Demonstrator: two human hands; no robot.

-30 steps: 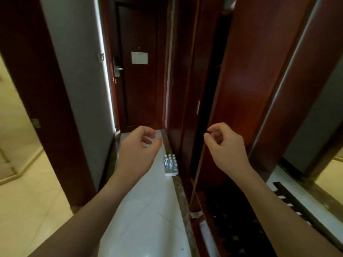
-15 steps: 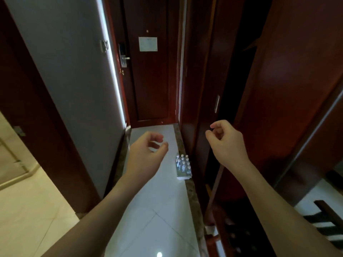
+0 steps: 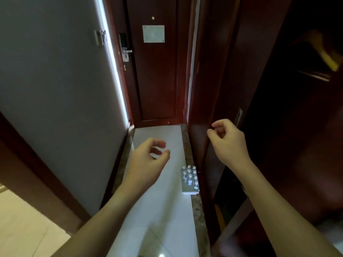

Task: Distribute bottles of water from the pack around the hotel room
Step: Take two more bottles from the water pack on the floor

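My left hand [image 3: 148, 160] and right hand [image 3: 228, 143] hang empty, fingers loosely curled. The pack of water bottles [image 3: 190, 179] stands on the white floor [image 3: 163, 210] beside the wardrobe [image 3: 213, 89], below my hands.

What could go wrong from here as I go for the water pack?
Both the left hand and right hand are empty, well above the water pack on the floor. It sits tight against the dark wooden panel, so knuckles may bump wood. The glossy floor tile could be slippery when bending down.
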